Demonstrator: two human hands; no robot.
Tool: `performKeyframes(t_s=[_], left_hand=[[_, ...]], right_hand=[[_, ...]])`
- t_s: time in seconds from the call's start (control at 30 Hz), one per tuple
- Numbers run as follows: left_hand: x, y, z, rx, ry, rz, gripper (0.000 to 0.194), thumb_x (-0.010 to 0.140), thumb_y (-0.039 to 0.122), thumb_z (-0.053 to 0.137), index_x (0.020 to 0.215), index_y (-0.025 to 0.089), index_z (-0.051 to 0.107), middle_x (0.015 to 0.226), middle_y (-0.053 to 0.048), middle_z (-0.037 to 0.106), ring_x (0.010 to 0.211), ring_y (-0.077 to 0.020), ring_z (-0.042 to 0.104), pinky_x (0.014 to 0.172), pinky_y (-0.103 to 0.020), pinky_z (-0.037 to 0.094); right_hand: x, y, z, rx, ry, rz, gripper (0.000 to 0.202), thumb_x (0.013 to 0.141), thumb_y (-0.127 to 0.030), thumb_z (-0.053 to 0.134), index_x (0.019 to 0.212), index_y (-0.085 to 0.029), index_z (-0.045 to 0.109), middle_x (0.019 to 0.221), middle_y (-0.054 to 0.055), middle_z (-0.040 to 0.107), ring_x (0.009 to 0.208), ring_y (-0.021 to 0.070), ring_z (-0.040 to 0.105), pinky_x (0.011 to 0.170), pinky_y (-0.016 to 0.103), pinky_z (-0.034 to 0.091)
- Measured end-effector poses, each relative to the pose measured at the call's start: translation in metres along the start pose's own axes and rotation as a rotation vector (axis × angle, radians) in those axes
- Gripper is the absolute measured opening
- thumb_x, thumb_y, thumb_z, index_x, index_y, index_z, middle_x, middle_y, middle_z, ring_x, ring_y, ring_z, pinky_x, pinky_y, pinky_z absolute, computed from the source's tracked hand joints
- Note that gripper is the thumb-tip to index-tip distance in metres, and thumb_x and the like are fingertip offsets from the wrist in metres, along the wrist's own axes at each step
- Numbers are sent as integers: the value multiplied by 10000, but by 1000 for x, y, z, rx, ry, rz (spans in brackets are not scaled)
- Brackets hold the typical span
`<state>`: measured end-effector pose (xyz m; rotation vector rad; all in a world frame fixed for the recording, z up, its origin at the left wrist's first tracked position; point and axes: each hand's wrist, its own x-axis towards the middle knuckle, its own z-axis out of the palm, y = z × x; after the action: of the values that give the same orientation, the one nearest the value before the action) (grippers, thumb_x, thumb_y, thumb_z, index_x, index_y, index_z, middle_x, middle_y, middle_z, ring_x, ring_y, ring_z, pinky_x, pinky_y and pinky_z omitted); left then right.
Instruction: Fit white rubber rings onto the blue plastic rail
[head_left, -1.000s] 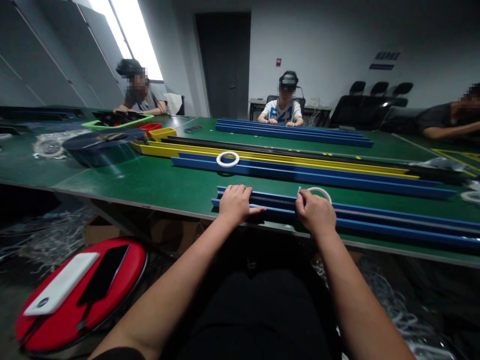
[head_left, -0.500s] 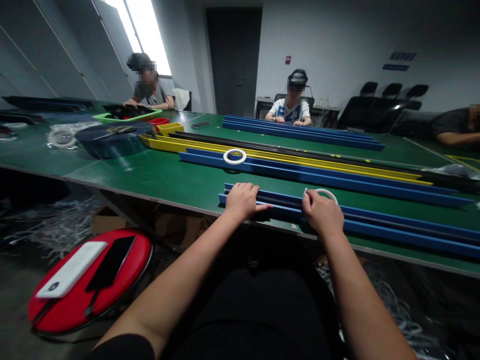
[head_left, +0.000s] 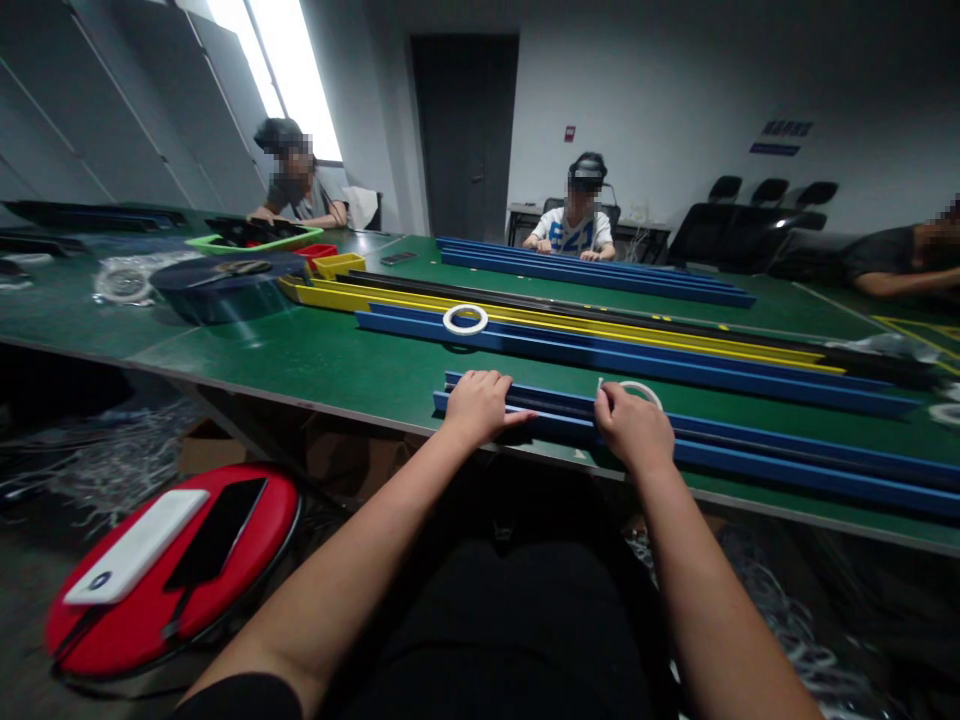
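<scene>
A long blue channel [head_left: 757, 452] with a dark strip along its inside lies along the table's near edge. My left hand [head_left: 480, 405] grips it close to its left end, fingers over the far wall and thumb pointing right. Farther right along the channel, my right hand [head_left: 639, 425] is closed on a roll of white tape [head_left: 646, 392], most of it hidden behind the hand. A short pale end shows above my right thumb. Another white tape roll [head_left: 465, 320] leans on a second blue channel [head_left: 637, 366] behind.
Beyond are yellow channels [head_left: 525, 317], a large dark coil [head_left: 229, 290] and a green tray [head_left: 255, 243] on the green table [head_left: 300, 365]. A red stool [head_left: 247, 540] holds a phone and a white power bank. Several people sit around the table.
The whole view has shifted slightly. Both hands keep their places on the channel, with little visible movement against it.
</scene>
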<state>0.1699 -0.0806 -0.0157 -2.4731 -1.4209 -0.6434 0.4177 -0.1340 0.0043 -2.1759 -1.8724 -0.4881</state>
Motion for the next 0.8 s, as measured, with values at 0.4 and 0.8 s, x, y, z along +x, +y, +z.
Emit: performKeyframes(t_s=[0.4,0.8], left_hand=[[0,-12,-8,17,-94,101,703,805,768,440,1186,196,587,1057,-125,647,1015,-293,592,899,-405,402],[-5,-49,-29,-409,-152,146,432,928,510,494,1238,232,610,1271,-81,642,1189,-233,574,1048,-400,416]], right_hand=[[4,4,-3,90,-57,1,490,975,-521,266,1099,-270,668,832,71,710,724,223,623,624,323,373],[6,-5,-7,470,86,-169,324,924,-378,472,1197,-229,563,990,63,704,784,204,645,670,297,432]])
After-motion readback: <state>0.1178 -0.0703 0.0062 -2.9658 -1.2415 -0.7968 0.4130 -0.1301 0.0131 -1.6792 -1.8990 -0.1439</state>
